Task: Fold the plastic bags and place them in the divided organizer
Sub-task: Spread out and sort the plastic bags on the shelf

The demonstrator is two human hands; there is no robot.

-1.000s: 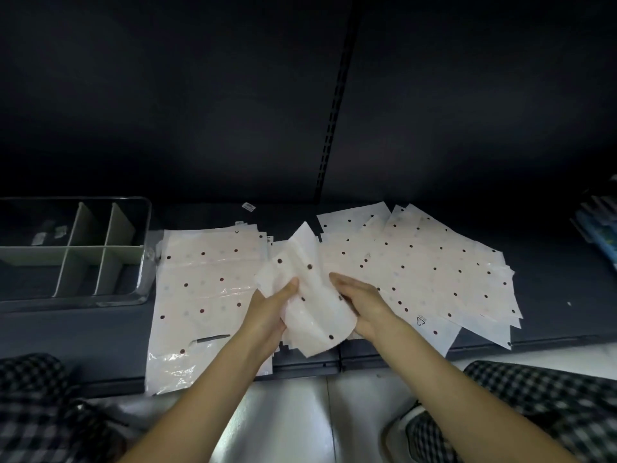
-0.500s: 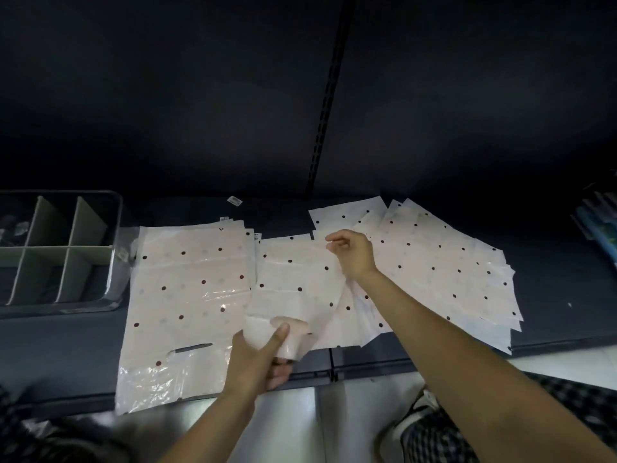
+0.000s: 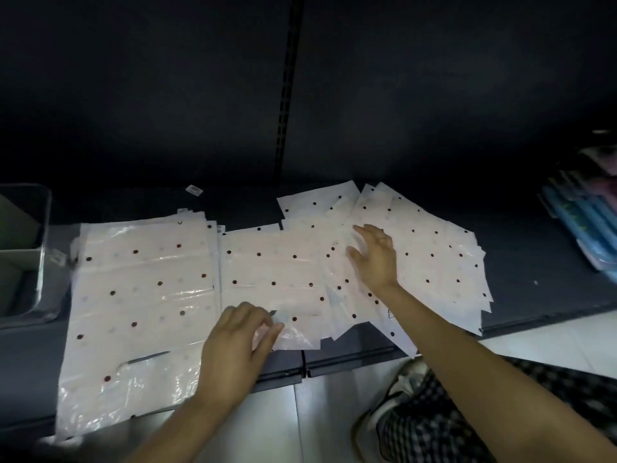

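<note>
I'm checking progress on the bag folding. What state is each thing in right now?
Middle bag: spread flat on the shelf, unfolded.
Left stack of bags: flat, unfolded.
Right pile of bags: fanned out, unfolded.
Organizer: at the left edge, mostly out of frame; no bags visible inside.
Left hand: open, fingertips on the middle bag's near edge.
Right hand: open, fingers spread over the bags.
</note>
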